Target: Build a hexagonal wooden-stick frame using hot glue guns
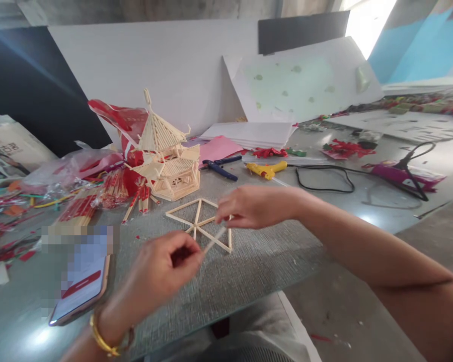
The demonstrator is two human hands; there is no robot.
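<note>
Pinching pale stick (214, 240) with left hand (156, 269) and right hand (257, 205), seemingly unfixed; over wooden frame (195, 227) joined at centre, perhaps unfinished along near edge.

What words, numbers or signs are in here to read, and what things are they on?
No text reads for sure.
White bag at far left: printing, too small and blurred.
Phone: its screen is partly broken into blocks, so nothing reads.
Purple packet at right: any printing is too blurred.
</note>
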